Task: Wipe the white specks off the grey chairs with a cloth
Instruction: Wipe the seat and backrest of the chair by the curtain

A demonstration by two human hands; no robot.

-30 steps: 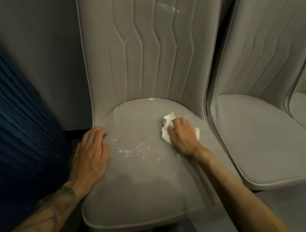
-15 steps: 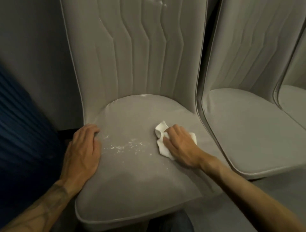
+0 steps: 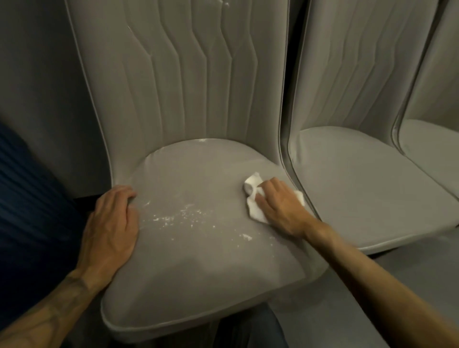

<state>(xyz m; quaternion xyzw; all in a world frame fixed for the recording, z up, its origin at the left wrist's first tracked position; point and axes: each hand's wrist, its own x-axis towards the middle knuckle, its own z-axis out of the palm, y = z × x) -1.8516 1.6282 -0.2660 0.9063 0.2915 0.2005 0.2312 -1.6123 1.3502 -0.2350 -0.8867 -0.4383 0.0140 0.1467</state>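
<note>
A grey upholstered chair (image 3: 188, 285) fills the middle of the head view. White specks (image 3: 178, 217) lie scattered across the left-middle of its seat, and a small white clump (image 3: 247, 237) sits nearer the front right. My right hand (image 3: 280, 206) presses a crumpled white cloth (image 3: 254, 198) flat on the seat's right side, to the right of the specks. My left hand (image 3: 111, 228) rests palm down on the seat's left edge, fingers curled over the rim. More white marks (image 3: 224, 3) show at the top of the backrest, and a few specks (image 3: 202, 140) lie at the seat's back.
A second grey chair (image 3: 367, 193) stands close on the right, and a third chair's seat (image 3: 434, 154) shows at the far right. A dark blue ribbed surface (image 3: 27, 211) is on the left. A grey wall (image 3: 37, 74) is behind, grey floor (image 3: 335, 310) below.
My right hand and the cloth have slid towards the seat's right edge, away from the specks. A white clump now shows near the seat's front right. My left hand stays on the left rim.
</note>
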